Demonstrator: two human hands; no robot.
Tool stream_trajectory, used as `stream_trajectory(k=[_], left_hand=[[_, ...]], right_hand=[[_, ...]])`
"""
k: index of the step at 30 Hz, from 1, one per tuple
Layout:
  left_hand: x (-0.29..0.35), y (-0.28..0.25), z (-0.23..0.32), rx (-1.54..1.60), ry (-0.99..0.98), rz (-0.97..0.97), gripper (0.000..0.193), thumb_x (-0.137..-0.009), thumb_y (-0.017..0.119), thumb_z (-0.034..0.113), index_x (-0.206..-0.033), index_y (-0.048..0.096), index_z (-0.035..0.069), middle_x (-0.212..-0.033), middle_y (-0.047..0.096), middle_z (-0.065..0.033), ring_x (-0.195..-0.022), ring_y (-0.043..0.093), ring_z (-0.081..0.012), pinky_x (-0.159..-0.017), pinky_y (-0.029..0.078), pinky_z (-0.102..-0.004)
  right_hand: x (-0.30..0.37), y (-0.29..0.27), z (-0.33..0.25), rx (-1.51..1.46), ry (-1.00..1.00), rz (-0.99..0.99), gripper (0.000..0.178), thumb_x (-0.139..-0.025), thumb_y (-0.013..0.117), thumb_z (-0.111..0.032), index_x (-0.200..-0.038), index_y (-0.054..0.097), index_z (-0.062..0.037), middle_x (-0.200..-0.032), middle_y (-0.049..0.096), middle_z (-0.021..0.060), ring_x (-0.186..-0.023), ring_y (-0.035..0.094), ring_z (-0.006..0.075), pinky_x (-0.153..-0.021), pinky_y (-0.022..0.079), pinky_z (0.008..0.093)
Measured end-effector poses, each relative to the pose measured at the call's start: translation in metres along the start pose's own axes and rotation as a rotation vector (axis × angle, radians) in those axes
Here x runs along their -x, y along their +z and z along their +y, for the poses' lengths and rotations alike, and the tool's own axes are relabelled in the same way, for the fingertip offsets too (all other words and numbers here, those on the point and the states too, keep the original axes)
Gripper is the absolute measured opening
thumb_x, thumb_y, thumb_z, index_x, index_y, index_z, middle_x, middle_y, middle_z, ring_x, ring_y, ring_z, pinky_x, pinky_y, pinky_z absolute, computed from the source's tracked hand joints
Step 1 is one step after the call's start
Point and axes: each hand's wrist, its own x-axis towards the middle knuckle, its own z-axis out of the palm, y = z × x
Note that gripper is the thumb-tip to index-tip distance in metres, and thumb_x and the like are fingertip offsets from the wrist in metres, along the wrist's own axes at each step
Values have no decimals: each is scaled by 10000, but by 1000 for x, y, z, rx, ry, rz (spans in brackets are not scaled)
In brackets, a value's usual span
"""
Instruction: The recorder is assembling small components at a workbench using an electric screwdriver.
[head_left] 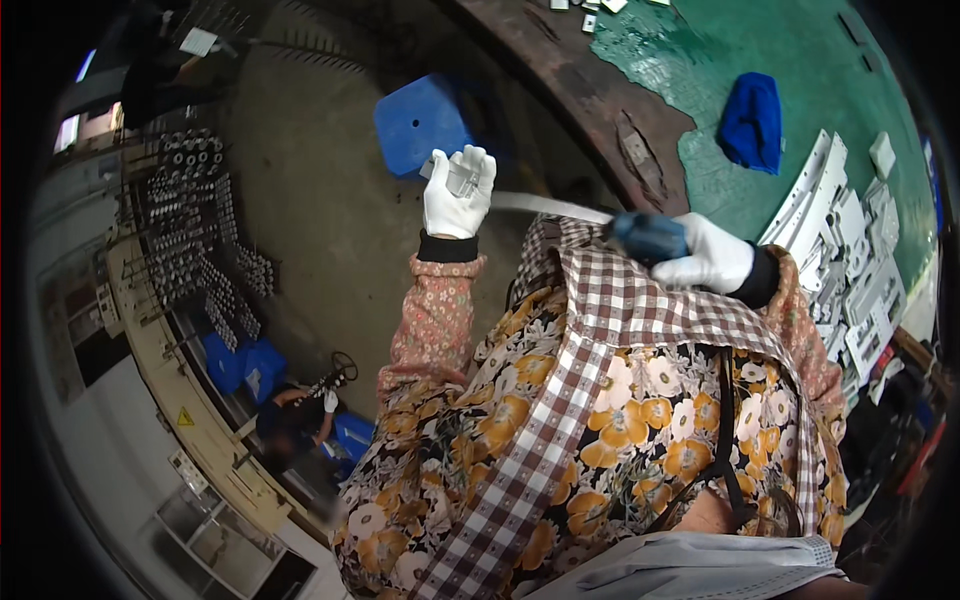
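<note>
My left hand (456, 208), in a white glove, is raised palm up with its fingers curled round a small grey metal part (462, 182). My right hand (712, 258), gloved the same way, grips the dark blue handle of a flat file (648, 236) in front of my checked apron. From the handle the file's long pale blade (550, 205) points left, its end close to the left glove. The handle is blurred by motion. Whether blade and metal part touch, I cannot tell.
A blue stool (422, 125) stands beyond my left hand. On the green-topped table (690, 90) at right lie a blue cloth item (752, 122) and a heap of grey metal parts (850, 250). Racks of parts (195, 210) and another person (290, 420) are at left.
</note>
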Motion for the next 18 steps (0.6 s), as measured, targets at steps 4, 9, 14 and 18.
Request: stream_trajectory(k=[4,9,14,18], left_hand=[[-3,0,8,170,210,22,280,-897,565,290,-791,558,31,-772,637,-111,-789,634,-263,-851,526,-461],[4,0,5,308,292,-80,258,-906,547,255,-758,536,44,-704,603,-121,-665,588,-252,-891,493,-501],[8,2,-1,341,315,-117,232,-913,538,238,-778,542,49,-702,600,-122,-672,591,-249,-884,496,-495],[11,3,-4,337,313,-156,202,-892,576,229,-787,562,57,-729,616,-105,-701,604,-231,-864,510,-461]], right_hand=[[-41,15,-10,565,13,407,384,-839,634,-367,-879,604,14,-656,606,144,-584,615,249,-568,462,370],[-57,38,-29,861,43,282,454,-824,611,-448,-854,617,5,-683,596,223,-704,614,378,-626,477,439],[-67,40,-31,975,85,375,434,-812,629,-434,-814,611,-1,-701,602,212,-687,614,379,-620,487,433],[-54,50,-43,899,107,367,394,-812,641,-395,-835,616,-3,-719,611,206,-695,620,361,-622,486,432]])
